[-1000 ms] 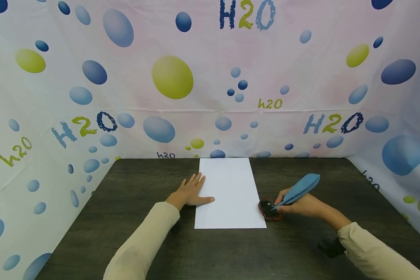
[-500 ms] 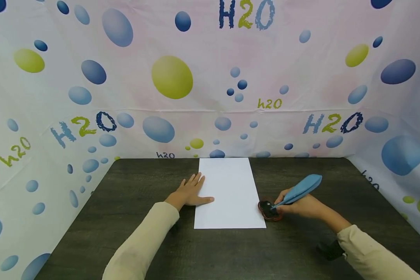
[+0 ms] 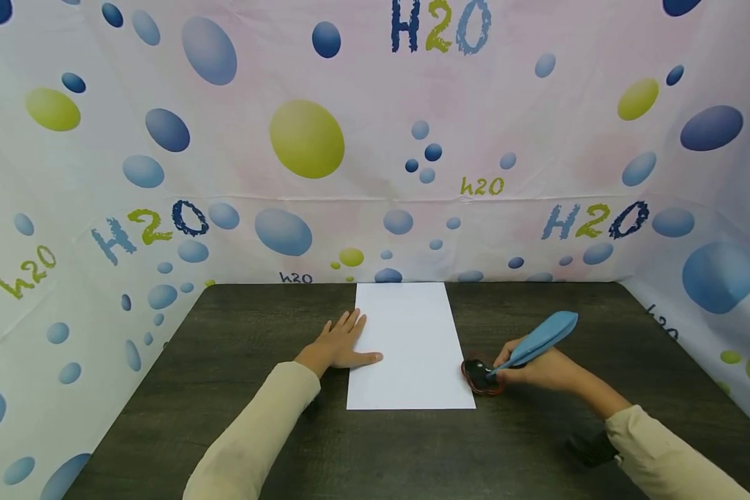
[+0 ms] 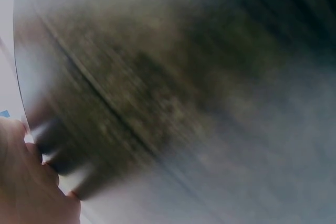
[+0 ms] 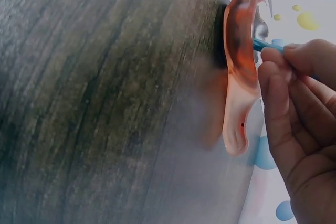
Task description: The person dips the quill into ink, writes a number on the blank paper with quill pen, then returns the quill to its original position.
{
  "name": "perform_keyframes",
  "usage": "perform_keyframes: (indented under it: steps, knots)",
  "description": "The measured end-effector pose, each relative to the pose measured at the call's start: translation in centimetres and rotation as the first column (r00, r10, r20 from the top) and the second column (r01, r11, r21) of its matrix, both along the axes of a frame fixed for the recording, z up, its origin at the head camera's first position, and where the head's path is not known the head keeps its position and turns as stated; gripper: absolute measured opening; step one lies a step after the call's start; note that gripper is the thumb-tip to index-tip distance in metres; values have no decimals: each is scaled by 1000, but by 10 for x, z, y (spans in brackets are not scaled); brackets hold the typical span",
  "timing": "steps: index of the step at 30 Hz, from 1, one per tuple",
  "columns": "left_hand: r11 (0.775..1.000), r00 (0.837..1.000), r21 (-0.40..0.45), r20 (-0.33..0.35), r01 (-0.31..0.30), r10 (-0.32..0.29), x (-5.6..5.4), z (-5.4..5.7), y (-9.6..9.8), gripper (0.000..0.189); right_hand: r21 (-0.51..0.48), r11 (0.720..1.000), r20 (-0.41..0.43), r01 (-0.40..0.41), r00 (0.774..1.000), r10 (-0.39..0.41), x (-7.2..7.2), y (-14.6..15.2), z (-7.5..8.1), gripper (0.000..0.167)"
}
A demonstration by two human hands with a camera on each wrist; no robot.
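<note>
A blank white sheet of paper [image 3: 415, 340] lies on the dark table, and my left hand [image 3: 340, 346] rests on its left edge with fingers spread. In the left wrist view only part of that left hand [image 4: 31, 182] shows, at the lower left. My right hand [image 3: 540, 368] pinches a blue feather quill pen [image 3: 548, 335]. The quill's lower end reaches into a small copper-coloured dish [image 5: 239, 45] with a short handle. Dark, shiny contents, like ink, show inside the dish in the head view. This dish touches or overlaps the paper's right edge.
Dark wood-grain table [image 3: 225, 389] surrounds the paper on the left, right and front. A white backdrop sheet [image 3: 375, 139] with blue and green dots and "H2O" lettering rises behind and at both sides. A dark object [image 3: 590, 448] shows beneath the right wrist.
The quill's feathered top has shifted slightly to the right, and my right hand has moved a little with it. The left hand, paper and dish stay in place.
</note>
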State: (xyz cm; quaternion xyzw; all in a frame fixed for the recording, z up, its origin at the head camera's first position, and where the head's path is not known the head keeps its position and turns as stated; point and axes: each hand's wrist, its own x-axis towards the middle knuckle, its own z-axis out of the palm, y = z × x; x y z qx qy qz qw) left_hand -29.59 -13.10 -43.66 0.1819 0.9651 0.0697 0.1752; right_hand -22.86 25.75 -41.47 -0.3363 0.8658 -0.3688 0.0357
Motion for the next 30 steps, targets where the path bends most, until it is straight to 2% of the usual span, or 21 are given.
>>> perform_keyframes:
  steps: [8, 13, 19, 30]
  knots:
    - [1000, 1000, 7, -7, -6, 6, -1, -1, 0, 99, -21, 1000, 24, -4, 1000, 4, 1, -1, 0, 6]
    - [1000, 1000, -5, 3, 4, -4, 1, 1, 0, 99, -22, 1000, 8, -17, 1000, 17, 1, -1, -1, 5]
    - [1000, 1000, -2, 7, -1, 1, 1, 3, 0, 98, 4, 1000, 38, 17, 999, -17, 0, -1, -1, 5]
    - [1000, 1000, -18, -5, -6, 6, 1, 0, 0, 99, 18, 999, 31, 27, 999, -28, 0, 0, -3, 7]
